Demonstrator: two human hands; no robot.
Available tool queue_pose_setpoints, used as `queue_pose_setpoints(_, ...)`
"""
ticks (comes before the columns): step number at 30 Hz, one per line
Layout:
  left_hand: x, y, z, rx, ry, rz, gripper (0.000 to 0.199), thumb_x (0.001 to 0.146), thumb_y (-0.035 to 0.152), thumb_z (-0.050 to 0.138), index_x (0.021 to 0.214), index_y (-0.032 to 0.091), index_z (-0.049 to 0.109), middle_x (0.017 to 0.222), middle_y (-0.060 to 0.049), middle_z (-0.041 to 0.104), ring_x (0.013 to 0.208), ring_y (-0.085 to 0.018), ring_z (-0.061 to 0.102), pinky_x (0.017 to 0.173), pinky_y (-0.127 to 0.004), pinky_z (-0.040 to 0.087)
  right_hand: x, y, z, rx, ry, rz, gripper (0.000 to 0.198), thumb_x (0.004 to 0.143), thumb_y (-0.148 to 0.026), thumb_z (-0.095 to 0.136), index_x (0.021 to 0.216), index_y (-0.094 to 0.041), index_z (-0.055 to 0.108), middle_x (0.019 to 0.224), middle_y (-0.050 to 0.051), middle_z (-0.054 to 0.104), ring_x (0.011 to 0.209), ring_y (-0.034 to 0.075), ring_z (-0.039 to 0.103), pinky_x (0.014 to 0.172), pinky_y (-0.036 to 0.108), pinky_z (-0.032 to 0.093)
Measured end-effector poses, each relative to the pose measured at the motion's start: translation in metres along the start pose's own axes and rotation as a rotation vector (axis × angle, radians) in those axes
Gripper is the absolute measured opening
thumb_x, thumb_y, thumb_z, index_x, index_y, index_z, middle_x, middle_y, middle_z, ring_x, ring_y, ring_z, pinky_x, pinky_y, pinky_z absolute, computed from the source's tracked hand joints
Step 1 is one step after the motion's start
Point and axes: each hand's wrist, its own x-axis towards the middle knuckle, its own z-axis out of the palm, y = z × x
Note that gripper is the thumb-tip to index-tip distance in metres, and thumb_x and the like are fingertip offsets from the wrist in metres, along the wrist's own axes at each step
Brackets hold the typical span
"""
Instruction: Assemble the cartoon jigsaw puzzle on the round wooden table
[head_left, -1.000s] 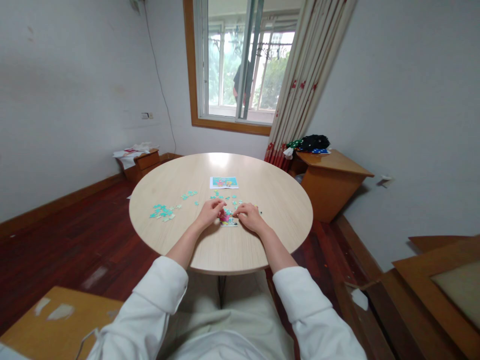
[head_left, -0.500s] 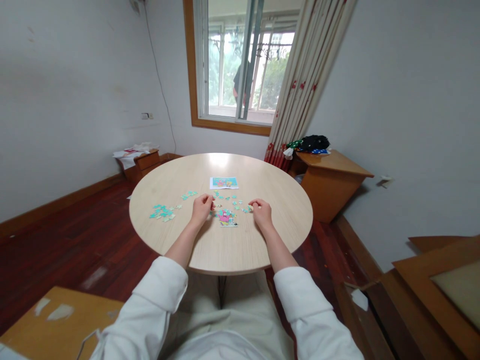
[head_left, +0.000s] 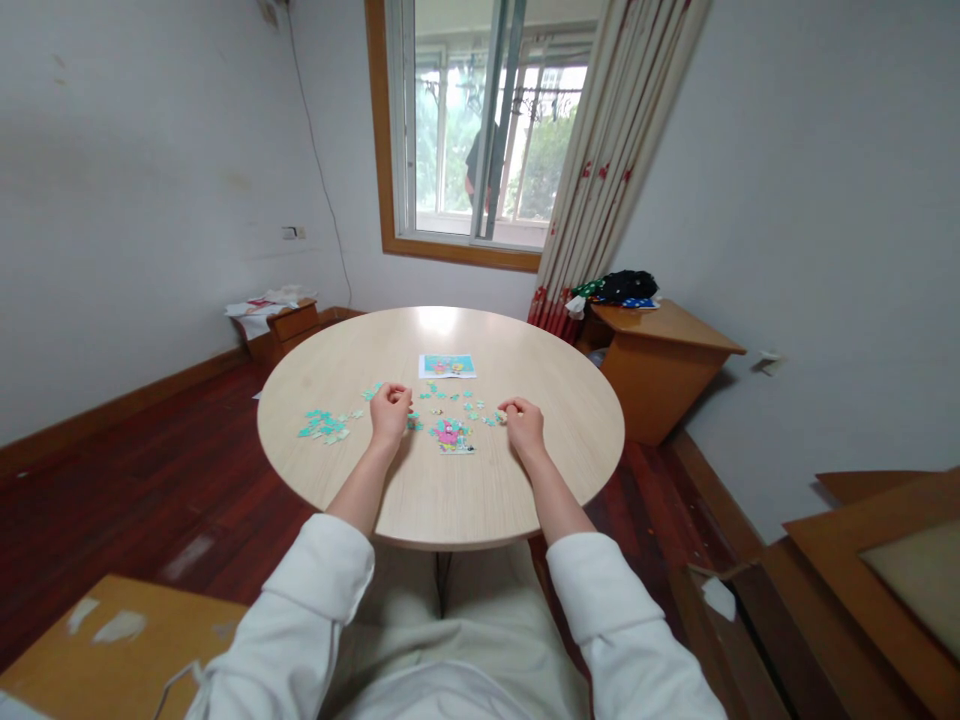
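Observation:
On the round table, a partly joined jigsaw puzzle [head_left: 452,437] with a pink cartoon figure lies between my hands. My left hand [head_left: 390,412] is curled closed to the left of it, above a few loose pieces; whatever its fingers hold is hidden. To the right, my right hand [head_left: 523,424] has its fingertips pressed together beside small puzzle pieces [head_left: 492,419]; I cannot make out whether one is pinched. Several loose pieces [head_left: 442,396] are scattered behind the joined part. A blue picture sheet [head_left: 448,366] with cartoon figures lies farther back.
A pile of turquoise puzzle pieces [head_left: 324,425] is at the left of the table [head_left: 465,505]. A wooden desk [head_left: 667,340] with dark cloth stands at the back right, a low cabinet [head_left: 294,322] at the back left. A person [head_left: 484,165] is beyond the window.
My left hand has moved left, away from the joined puzzle, still with curled fingers. A turquoise piece near the puzzle's left side shows more clearly. My right hand has stayed put.

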Motion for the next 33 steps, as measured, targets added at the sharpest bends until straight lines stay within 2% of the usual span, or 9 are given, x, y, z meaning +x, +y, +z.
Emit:
queue_pose_setpoints(5, 0.002, 0.0, -0.002, -0.038, 0.031, -0.039, 0.011, 0.063, 0.026, 0.053, 0.069, 0.018, 0.048, 0.05, 0.005, 0.049, 0.048, -0.01, 0.05, 0.046, -0.02, 0.041, 0.004, 0.012, -0.005, -0.056, 0.044, 0.012, 0.027, 0.068, -0.025, 0.039, 0.064, -0.022, 0.066, 0.073, 0.004, 0.067, 0.068, 0.018, 0.056, 0.063, 0.027, 0.04)
queue_pose_setpoints(10, 0.005, -0.001, -0.005, -0.044, 0.072, -0.07, 0.013, 0.062, 0.027, 0.052, 0.07, 0.018, 0.048, 0.052, 0.004, 0.05, 0.046, -0.01, 0.049, 0.045, -0.02, 0.04, 0.007, 0.018, -0.016, -0.203, 0.113, 0.07, 0.025, 0.069, -0.023, 0.043, 0.063, -0.022, 0.067, 0.074, 0.005, 0.067, 0.074, 0.019, 0.056, 0.074, 0.032, 0.039)
queue_pose_setpoints(15, 0.006, 0.0, -0.005, -0.046, 0.1, -0.076, 0.011, 0.061, 0.026, 0.05, 0.069, 0.019, 0.047, 0.051, 0.004, 0.049, 0.047, -0.01, 0.048, 0.044, -0.019, 0.038, 0.005, 0.006, -0.019, -0.38, -0.026, 0.143, 0.025, 0.075, -0.021, 0.046, 0.078, -0.022, 0.071, 0.093, 0.009, 0.065, 0.093, 0.025, 0.055, 0.088, 0.042, 0.032)
queue_pose_setpoints(20, 0.005, 0.001, -0.004, -0.065, 0.119, -0.089, 0.009, 0.059, 0.022, 0.05, 0.067, 0.018, 0.048, 0.049, 0.004, 0.048, 0.045, -0.009, 0.045, 0.043, -0.018, 0.035, -0.002, -0.004, -0.015, -0.486, -0.147, 0.075, 0.021, 0.079, -0.031, 0.054, 0.09, -0.026, 0.071, 0.109, 0.006, 0.06, 0.105, 0.024, 0.048, 0.092, 0.042, 0.029)
queue_pose_setpoints(25, 0.003, 0.006, -0.003, -0.062, 0.109, -0.103, 0.006, 0.059, 0.019, 0.049, 0.065, 0.018, 0.048, 0.047, 0.005, 0.048, 0.043, -0.009, 0.042, 0.042, -0.019, 0.033, -0.004, -0.005, -0.015, -0.56, -0.249, 0.033, 0.02, 0.079, -0.03, 0.056, 0.093, -0.029, 0.071, 0.111, 0.004, 0.058, 0.106, 0.022, 0.046, 0.093, 0.04, 0.028)
queue_pose_setpoints(29, 0.002, 0.008, -0.002, -0.049, 0.104, -0.112, 0.004, 0.059, 0.018, 0.048, 0.064, 0.018, 0.048, 0.046, 0.005, 0.047, 0.042, -0.009, 0.043, 0.042, -0.019, 0.033, -0.003, -0.003, -0.015, -0.54, -0.234, 0.035, 0.023, 0.079, -0.03, 0.056, 0.097, -0.028, 0.07, 0.113, 0.004, 0.058, 0.106, 0.022, 0.046, 0.093, 0.04, 0.027)
queue_pose_setpoints(33, 0.003, 0.004, -0.002, -0.045, 0.102, -0.097, 0.006, 0.059, 0.019, 0.049, 0.064, 0.017, 0.049, 0.046, 0.005, 0.048, 0.042, -0.009, 0.042, 0.043, -0.019, 0.033, 0.0, -0.002, -0.019, -0.454, -0.066, 0.099, 0.032, 0.082, -0.024, 0.045, 0.107, -0.025, 0.065, 0.116, 0.007, 0.057, 0.107, 0.022, 0.048, 0.093, 0.039, 0.029)
